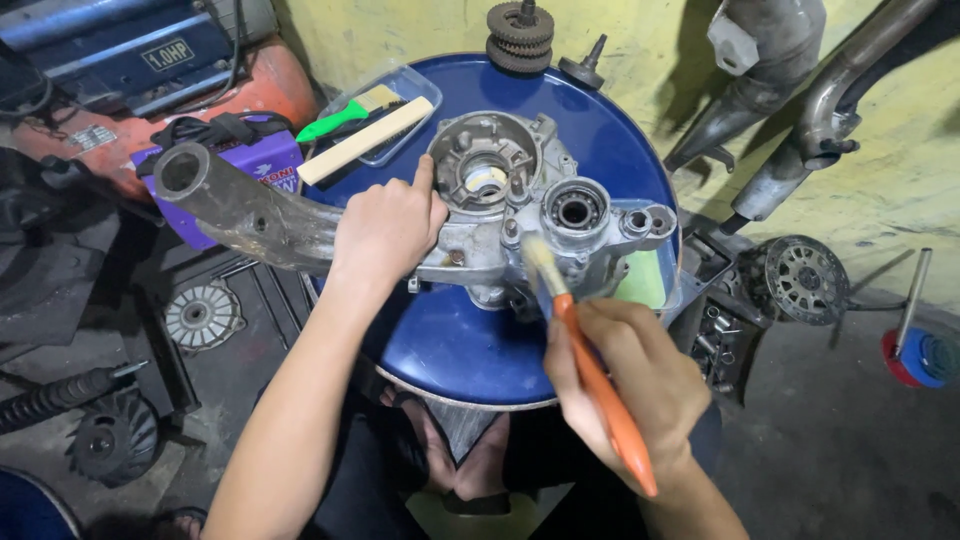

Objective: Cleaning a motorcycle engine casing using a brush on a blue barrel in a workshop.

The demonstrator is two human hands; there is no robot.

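Left hand (pixel 388 228) fingers pressed flat on grey engine case (pixel 520 205) atop blue drum (pixel 450 340), right hand (pixel 625 375) fingers pinching orange brush (pixel 590 370), bristles at the case, purple box (pixel 262 165) left, clear tray (pixel 405 95) behind
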